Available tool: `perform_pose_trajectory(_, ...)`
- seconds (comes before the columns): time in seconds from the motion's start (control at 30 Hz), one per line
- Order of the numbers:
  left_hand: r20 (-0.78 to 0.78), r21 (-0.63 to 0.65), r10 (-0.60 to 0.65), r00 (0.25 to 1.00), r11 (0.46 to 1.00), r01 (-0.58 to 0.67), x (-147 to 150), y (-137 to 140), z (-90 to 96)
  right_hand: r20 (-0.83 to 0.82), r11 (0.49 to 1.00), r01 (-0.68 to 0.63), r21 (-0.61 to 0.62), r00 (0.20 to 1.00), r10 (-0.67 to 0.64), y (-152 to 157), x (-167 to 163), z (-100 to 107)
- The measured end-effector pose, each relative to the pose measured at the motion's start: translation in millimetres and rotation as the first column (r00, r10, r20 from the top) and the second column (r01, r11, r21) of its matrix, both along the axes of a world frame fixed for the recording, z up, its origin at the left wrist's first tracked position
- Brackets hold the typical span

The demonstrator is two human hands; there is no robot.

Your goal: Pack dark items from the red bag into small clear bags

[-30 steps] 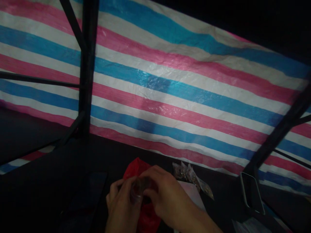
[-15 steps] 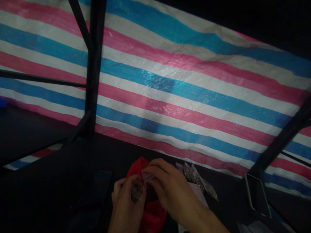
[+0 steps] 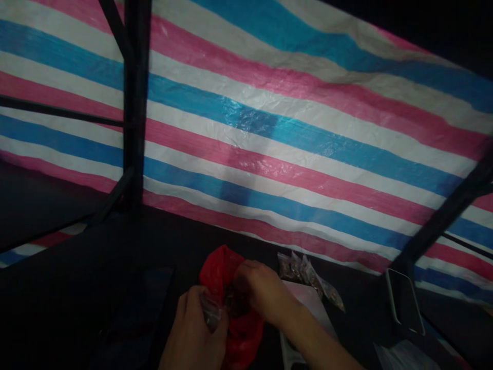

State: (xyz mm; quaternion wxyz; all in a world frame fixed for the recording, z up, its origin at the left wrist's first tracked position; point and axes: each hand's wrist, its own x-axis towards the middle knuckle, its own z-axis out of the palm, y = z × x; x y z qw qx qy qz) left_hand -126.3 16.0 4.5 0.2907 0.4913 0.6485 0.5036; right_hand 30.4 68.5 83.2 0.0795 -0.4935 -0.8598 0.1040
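Right hand [image 3: 265, 290]: shifted from small clear bag [image 3: 211, 311] to red bag [image 3: 246, 340]; grip hidden. Left hand [image 3: 197, 321]: clasping small clear bag. Step, apparently: gathering dark contents [image 3: 235, 304]; next calls for open bag mouth.

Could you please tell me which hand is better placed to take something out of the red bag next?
Probably the right hand: its fingers are at the opening of the red bag, while the left hand holds a small clear bag.

striped sheet [image 3: 288, 144], blue-white-pink | dark post [image 3: 135, 103] at left | black surface [image 3: 173, 236], probably a tabletop | light dim
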Motion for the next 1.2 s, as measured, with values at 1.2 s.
perform_pose_trajectory(1.2, 0.353, -0.054, 0.168, 0.920, 0.986, -0.159, 13.1, -2.2, 20.3, -0.619, 0.832, -0.149, -0.534, 0.739, -0.265, -21.5, 40.5, -41.8)
